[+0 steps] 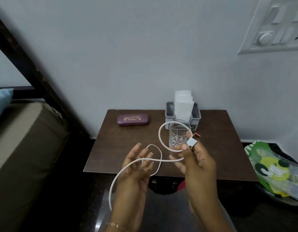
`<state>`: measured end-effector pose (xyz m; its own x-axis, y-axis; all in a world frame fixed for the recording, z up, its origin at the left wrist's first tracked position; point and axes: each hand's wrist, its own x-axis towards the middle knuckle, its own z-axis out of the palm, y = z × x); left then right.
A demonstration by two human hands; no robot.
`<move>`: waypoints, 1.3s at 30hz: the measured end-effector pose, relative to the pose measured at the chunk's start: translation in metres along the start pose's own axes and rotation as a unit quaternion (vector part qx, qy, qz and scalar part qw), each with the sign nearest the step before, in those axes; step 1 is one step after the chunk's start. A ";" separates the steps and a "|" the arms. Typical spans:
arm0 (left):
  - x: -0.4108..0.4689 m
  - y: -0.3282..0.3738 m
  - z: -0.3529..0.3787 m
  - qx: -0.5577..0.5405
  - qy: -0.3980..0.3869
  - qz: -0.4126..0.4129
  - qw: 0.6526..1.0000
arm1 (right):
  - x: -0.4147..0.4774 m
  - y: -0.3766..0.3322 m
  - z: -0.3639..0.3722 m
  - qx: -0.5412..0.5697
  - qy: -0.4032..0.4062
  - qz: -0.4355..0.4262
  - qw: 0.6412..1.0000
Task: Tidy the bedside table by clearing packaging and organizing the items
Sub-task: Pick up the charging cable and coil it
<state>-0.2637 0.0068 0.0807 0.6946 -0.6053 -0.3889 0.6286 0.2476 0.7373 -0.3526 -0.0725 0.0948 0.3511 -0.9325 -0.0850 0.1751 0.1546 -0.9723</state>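
Note:
A white charging cable (160, 134) loops in the air above the dark wooden bedside table (114, 148). My right hand (197, 162) pinches the cable near its USB plug (192, 141), whose tip is orange. My left hand (138, 166) is held palm up with fingers spread; the cable drapes across its fingers and hangs down to the lower left. A clear drinking glass (177, 136) stands on the table behind the loop. A purple spectacle case (133, 120) lies at the table's back left.
A grey holder (182, 114) with white paper napkins stands against the wall behind the glass. A green and yellow plastic packet (275, 169) lies off the table's right edge. A bed with a brown mattress (22, 148) is on the left. A switchboard (275, 25) is on the wall.

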 end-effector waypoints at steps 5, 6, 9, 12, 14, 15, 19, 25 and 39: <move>-0.019 -0.003 0.012 0.084 -0.068 0.013 0.994 | 0.002 -0.003 -0.002 0.030 -0.012 -0.001 0.999; -0.017 -0.003 0.014 0.070 -0.038 0.017 0.997 | 0.001 -0.003 -0.001 0.044 -0.011 0.004 0.999; -0.014 -0.002 0.022 0.049 -0.009 0.024 0.998 | -0.001 -0.002 0.002 0.075 -0.021 0.017 0.997; -0.017 0.000 0.029 0.049 -0.019 0.033 0.998 | -0.002 0.002 0.003 0.086 -0.033 0.030 0.995; -0.017 0.002 0.031 0.049 -0.021 0.042 0.998 | -0.002 0.003 0.004 0.066 -0.036 0.018 0.997; -0.017 0.002 0.031 0.052 -0.025 0.045 0.997 | -0.002 0.003 0.004 0.054 -0.038 0.008 0.998; -0.018 0.003 0.030 0.094 -0.053 0.059 0.992 | -0.001 0.004 0.004 0.009 -0.024 -0.017 1.000; -0.017 0.006 0.021 0.136 -0.075 0.069 0.985 | -0.001 0.009 -0.003 -0.180 0.013 -0.110 0.977; 0.000 0.084 0.032 0.518 -0.273 0.001 0.811 | 0.000 -0.005 -0.012 -0.388 -0.121 -0.215 0.888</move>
<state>-0.2221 0.0031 0.1601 0.2592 -0.9202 -0.2933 -0.1996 -0.3482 0.9159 -0.3644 -0.0771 0.0970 0.6098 -0.7385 0.2877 -0.3126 -0.5577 -0.7689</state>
